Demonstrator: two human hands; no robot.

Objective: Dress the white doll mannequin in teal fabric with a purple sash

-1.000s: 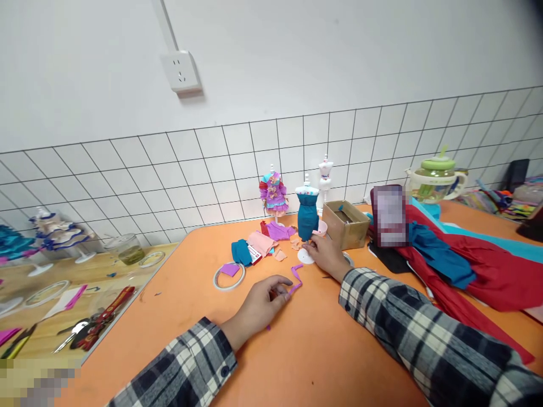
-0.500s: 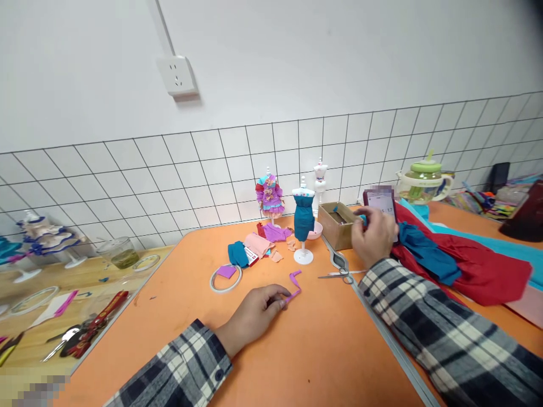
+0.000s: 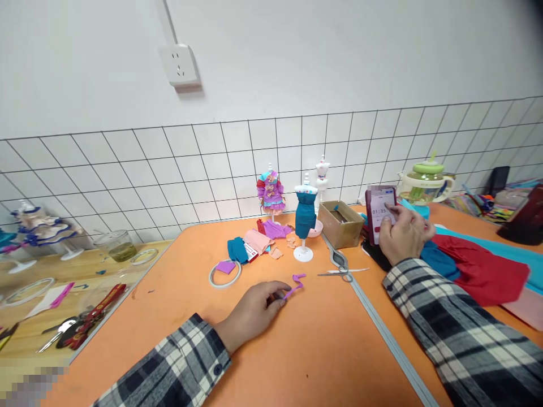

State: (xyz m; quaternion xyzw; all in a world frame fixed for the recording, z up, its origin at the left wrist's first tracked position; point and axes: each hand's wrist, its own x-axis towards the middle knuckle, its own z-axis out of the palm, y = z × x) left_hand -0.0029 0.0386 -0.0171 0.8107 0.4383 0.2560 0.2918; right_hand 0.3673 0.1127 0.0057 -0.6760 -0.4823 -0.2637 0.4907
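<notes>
My left hand (image 3: 254, 310) rests on the orange table and pinches one end of a narrow purple fabric strip (image 3: 296, 290), which lies curled beyond the fingertips. To the right, my right hand (image 3: 403, 233) is at a phone (image 3: 375, 226) that stands tilted and shows a timer. Its index finger stretches to the screen, with the thumb apart from it. A small dress form (image 3: 305, 212) wrapped in teal cloth stands upright between the hands. Scissors (image 3: 341, 273) lie in front of it.
A cardboard box (image 3: 341, 232) stands beside the phone. Behind are a doll form in a purple ruffled dress (image 3: 270, 192) and a white form (image 3: 322, 172). Fabric scraps (image 3: 257, 241) and a white hoop (image 3: 211, 277) lie left; red cloth (image 3: 479, 265) and a green-lidded teapot (image 3: 426, 183) are right.
My right hand has moved right from the box's side to the front of the phone, a finger now at the screen. My left hand keeps its pinch; the strip's far end has curled slightly.
</notes>
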